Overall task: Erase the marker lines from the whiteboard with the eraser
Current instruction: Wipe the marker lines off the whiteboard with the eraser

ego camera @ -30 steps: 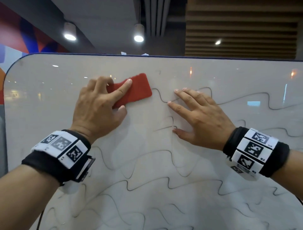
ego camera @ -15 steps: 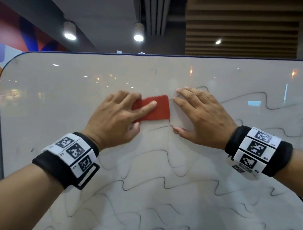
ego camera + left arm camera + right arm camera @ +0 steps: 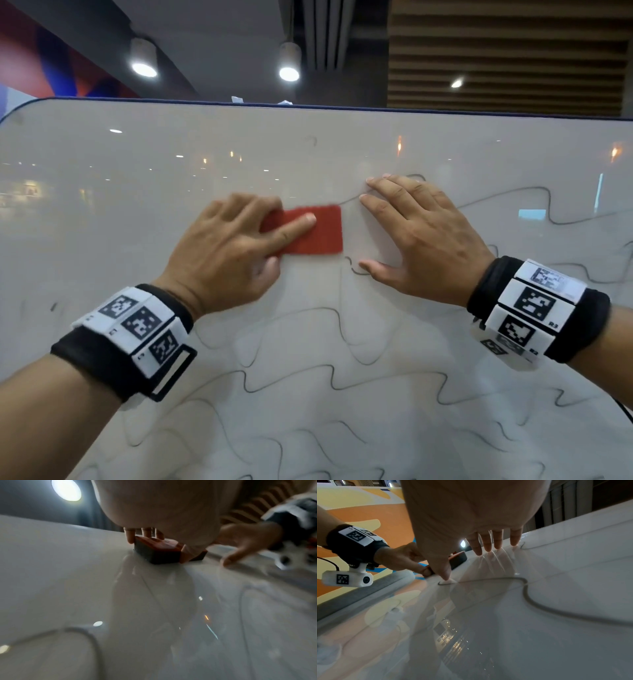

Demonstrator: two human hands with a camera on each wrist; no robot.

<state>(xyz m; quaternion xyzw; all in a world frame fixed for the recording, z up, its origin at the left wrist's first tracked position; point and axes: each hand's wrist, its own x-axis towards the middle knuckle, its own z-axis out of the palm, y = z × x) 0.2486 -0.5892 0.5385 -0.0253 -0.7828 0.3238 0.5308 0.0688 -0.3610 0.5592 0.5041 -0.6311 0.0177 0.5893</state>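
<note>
The red eraser lies flat on the whiteboard, near its middle. My left hand grips it, index finger along its back, thumb under its lower edge. In the left wrist view the fingers hook over the far side of the eraser. My right hand lies flat on the board just right of the eraser, fingers straight, thumb tip on a line end. Wavy black marker lines cover the lower half and the right side. The upper left is wiped.
The board's dark rim runs along the top, its rounded corner at the upper left. A few small marker flecks sit at the left edge. Ceiling lamps shine above the board. The right wrist view shows my left wrist camera.
My left hand has slid the eraser down and to the right, from the upper board to beside my right hand. The curve between them has gone. The right hand stayed put.
</note>
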